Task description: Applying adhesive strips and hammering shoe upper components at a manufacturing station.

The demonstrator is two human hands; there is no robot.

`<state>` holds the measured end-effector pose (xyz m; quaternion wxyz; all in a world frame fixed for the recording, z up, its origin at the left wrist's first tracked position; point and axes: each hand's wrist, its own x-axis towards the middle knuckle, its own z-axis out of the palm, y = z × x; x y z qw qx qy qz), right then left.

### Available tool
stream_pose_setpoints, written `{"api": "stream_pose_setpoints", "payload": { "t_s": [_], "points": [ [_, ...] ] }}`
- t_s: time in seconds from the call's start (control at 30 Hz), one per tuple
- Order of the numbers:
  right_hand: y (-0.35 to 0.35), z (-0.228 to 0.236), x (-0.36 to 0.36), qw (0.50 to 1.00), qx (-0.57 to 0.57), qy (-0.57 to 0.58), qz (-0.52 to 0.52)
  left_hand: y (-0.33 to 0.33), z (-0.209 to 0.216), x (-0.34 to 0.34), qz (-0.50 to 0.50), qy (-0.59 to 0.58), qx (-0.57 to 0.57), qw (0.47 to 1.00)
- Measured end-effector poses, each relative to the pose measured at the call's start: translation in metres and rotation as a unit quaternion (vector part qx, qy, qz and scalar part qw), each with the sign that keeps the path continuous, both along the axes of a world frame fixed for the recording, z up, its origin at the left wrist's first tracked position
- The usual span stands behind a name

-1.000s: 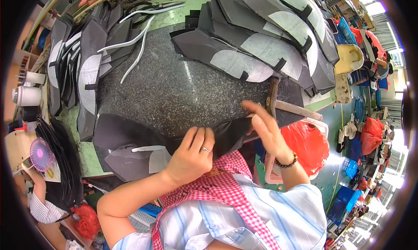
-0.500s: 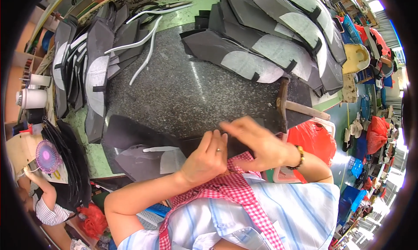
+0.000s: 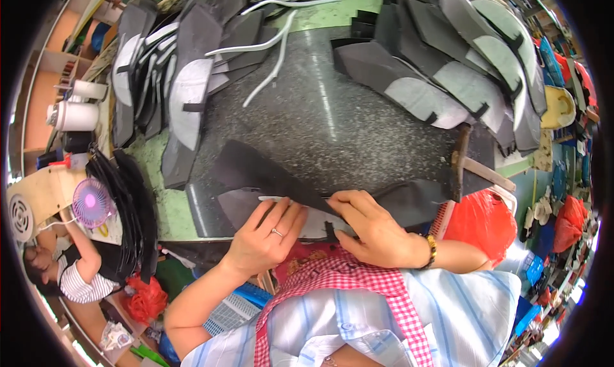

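A dark grey cut piece (image 3: 256, 168) of sheet material lies at the near edge of the table, its upper layer lifted and folded over a lighter grey layer. Between its layers shows the end of a white strip (image 3: 268, 199). My left hand (image 3: 268, 236) rests on the lighter layer beside this strip, fingers spread and bent, thumb hidden. Thumb and fingers of my right hand (image 3: 377, 232) pinch the folded edge of the same piece. A small black tab (image 3: 330, 231) sits just left of the right thumb. To the right, a hammer (image 3: 462, 162) lies near the pile.
Similar grey pieces with pale curved patches are piled at far right (image 3: 435, 85) and far left (image 3: 192, 104). Loose white strips (image 3: 268, 47) lie on the dark speckled slab (image 3: 281, 117). A red bag (image 3: 480, 226) stands right. Beyond a small fan (image 3: 93, 204) is another person (image 3: 86, 274).
My left hand has moved left, away from the right hand, onto the lighter layer. My right hand has lowered and now pinches the folded edge. The whole view has shifted.
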<state>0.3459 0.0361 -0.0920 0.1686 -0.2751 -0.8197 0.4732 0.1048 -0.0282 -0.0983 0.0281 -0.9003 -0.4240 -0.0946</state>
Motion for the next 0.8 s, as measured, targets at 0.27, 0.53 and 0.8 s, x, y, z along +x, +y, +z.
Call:
{"api": "stream_pose_setpoints", "payload": {
  "t_s": [0.27, 0.53, 0.8],
  "points": [
    [0.005, 0.003, -0.043, 0.993, -0.051, 0.023, -0.103, -0.024, -0.009, -0.027, 0.154, -0.097, 0.022, 0.983],
    [0.004, 0.006, -0.053, 0.996, 0.008, 0.012, -0.093, -0.011, -0.007, -0.033, 0.067, 0.059, 0.053, 0.995],
    [0.003, 0.008, -0.054, 0.995, -0.001, 0.008, -0.096, -0.010, -0.009, -0.037, 0.042, 0.045, 0.114, 0.992]
  ]
}}
